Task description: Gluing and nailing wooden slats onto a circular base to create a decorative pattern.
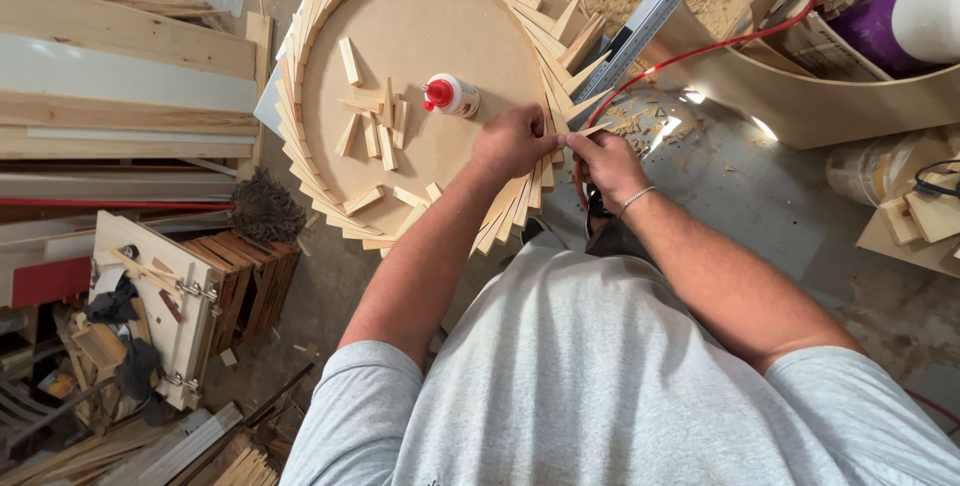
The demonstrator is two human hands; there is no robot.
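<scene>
On round board (pixel 420 26), left hand (pixel 512 143) and right hand (pixel 607 161) seemingly pinch wooden slat (pixel 592 130).

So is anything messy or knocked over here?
Yes. The glue bottle lies on its side on the round board, loose wood strips sit scattered beside it, and sawdust covers the bench near the right hand.

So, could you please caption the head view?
Left hand and right hand press a wood strip onto the round board.
</scene>
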